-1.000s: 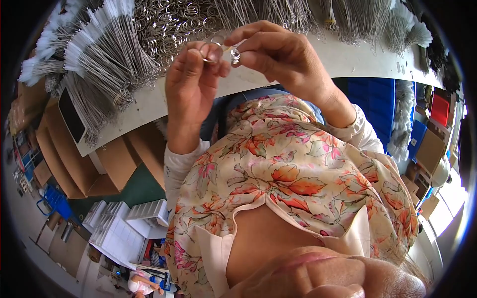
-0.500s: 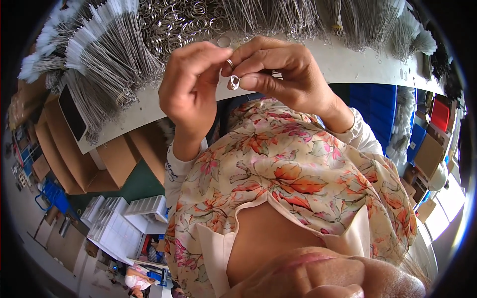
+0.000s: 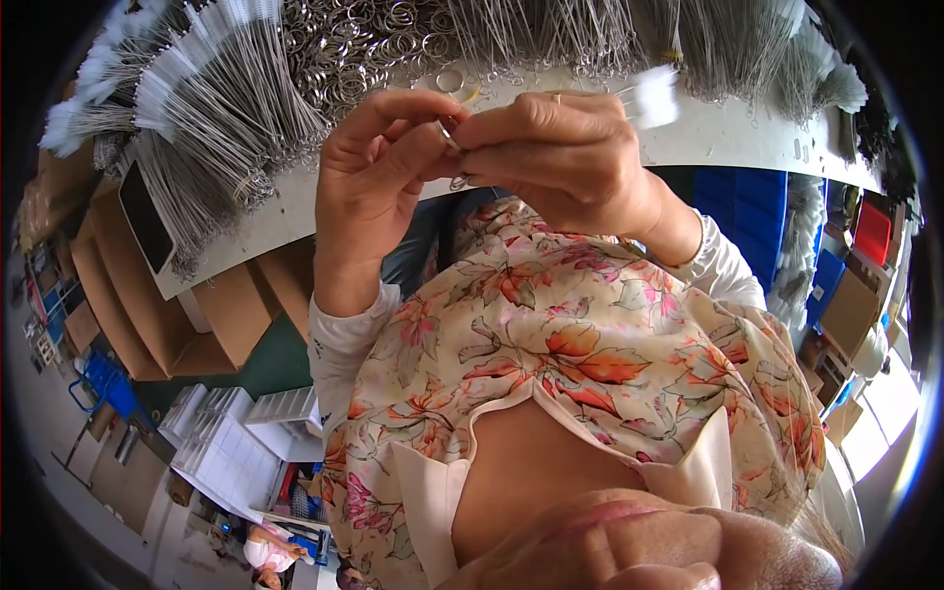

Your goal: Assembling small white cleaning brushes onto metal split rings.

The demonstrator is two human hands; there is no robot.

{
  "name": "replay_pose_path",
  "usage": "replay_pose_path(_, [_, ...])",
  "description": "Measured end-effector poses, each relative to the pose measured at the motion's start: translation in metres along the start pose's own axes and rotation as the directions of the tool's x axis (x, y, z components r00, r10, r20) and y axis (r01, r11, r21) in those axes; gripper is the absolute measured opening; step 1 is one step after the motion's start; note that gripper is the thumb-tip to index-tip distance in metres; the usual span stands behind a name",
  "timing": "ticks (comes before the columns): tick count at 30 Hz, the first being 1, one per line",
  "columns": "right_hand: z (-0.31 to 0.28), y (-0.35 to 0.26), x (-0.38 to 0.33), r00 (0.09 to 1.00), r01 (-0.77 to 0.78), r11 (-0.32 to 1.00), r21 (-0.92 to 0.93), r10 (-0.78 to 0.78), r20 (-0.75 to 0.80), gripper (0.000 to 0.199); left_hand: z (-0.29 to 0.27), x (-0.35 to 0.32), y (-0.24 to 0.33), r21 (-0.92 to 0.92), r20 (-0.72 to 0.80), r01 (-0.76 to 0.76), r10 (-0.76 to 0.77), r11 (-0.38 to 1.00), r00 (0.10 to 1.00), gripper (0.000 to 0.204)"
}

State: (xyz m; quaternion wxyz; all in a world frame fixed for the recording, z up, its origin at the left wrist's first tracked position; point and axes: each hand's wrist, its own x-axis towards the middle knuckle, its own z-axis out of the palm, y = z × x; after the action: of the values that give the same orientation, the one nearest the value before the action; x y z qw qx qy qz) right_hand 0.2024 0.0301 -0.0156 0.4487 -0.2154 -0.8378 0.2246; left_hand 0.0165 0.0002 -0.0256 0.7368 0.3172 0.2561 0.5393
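For good control, the metal ring (image 3: 448, 137) should be kept steady in a light thumb-and-finger pinch, with its edge left clear. Twisting of the white brush (image 3: 656, 96) is best avoided. The ring is held between both hands' fingertips, near the table's edge. It is gripped by the left hand (image 3: 366, 167), its wrist raised; the right hand (image 3: 580, 147) is angled inward, closed, apparently around the brush's wire.

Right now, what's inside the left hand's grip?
A shiny silver metal ring shows partly, pinched in the left hand; fingers cover the rest. Anything else in the grip is hidden behind them.
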Motion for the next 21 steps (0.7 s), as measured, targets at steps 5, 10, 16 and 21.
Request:
replay_pose_path(5, [-0.003, 0.004, 0.0, 0.986, 0.14, 0.984, -0.11, -0.128, 0.11, 0.023, -0.003, -0.007, 0.007, 0.293, 0.012, -0.047, 0.046, 0.955, 0.999, 0.018])
replay_pose_path(10, [0.007, 0.002, -0.003, 1.0, -0.025, 0.98, 0.199, 0.021, 0.02, 0.018, 0.023, -0.018, 0.008, 0.757, 0.075, -0.303, 0.384, 0.579, 0.92, 0.024])
replay_pose_path(16, [0.004, 0.006, -0.002, 0.974, 0.225, 0.97, -0.088, -0.221, 0.057, 0.021, 0.013, -0.019, 0.007, 0.305, -0.127, -0.059, 0.103, 0.95, 0.987, 0.027])
replay_pose_path(21, [0.006, 0.007, 0.0, 0.932, 0.363, 0.922, -0.138, -0.359, 0.051, 0.022, 0.013, -0.022, 0.013, 0.383, -0.117, -0.015, 0.065, 0.924, 0.991, 0.027])
